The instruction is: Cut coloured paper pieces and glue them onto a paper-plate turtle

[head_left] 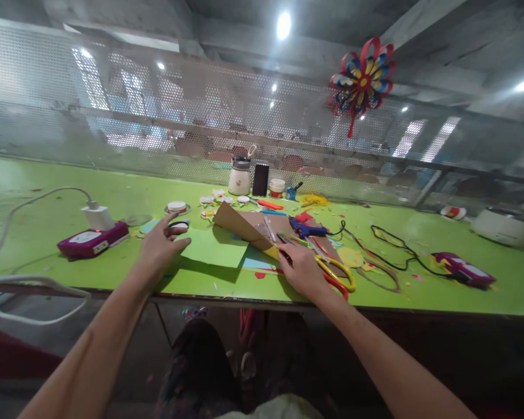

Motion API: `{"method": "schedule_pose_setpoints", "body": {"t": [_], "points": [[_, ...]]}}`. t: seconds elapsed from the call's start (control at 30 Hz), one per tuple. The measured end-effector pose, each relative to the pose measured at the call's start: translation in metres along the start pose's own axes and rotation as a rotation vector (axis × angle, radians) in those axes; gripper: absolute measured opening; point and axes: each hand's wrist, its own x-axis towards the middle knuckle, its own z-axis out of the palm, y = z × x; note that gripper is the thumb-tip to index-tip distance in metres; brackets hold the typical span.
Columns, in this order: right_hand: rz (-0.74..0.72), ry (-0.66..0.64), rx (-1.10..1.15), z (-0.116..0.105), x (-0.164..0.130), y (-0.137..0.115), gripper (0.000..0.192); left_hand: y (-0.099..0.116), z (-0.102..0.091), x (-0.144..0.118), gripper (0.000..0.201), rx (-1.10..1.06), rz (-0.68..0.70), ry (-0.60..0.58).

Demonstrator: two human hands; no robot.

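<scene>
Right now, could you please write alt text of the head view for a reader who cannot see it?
Two bare hands reach over a green table: the left hand hovers open above a green paper sheet, the right hand rests beside yellow-handled scissors. Brown cardboard, a blue glue gun and paper scraps lie behind.

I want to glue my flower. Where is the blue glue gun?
In the head view, the blue glue gun lies on the green table, right of centre, on the brown cardboard, just beyond the right hand and the yellow-handled scissors.
</scene>
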Motion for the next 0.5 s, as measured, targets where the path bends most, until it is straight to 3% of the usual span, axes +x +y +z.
{"method": "schedule_pose_setpoints", "body": {"t": [0.13, 0.27, 0.5], "points": [[0.007, 0.004, -0.002, 0.000, 0.000, 0.000, 0.026, -0.001, 0.001, -0.006, 0.085, -0.122, 0.023, 0.040], [0.006, 0.001, 0.005, 0.000, -0.001, 0.001, 0.026, 0.001, 0.003, -0.009, 0.076, -0.049, 0.016, 0.049], [0.015, 0.000, 0.030, 0.000, -0.003, 0.003, 0.024, 0.001, -0.003, -0.013, 0.034, 0.154, -0.081, 0.028]]}}
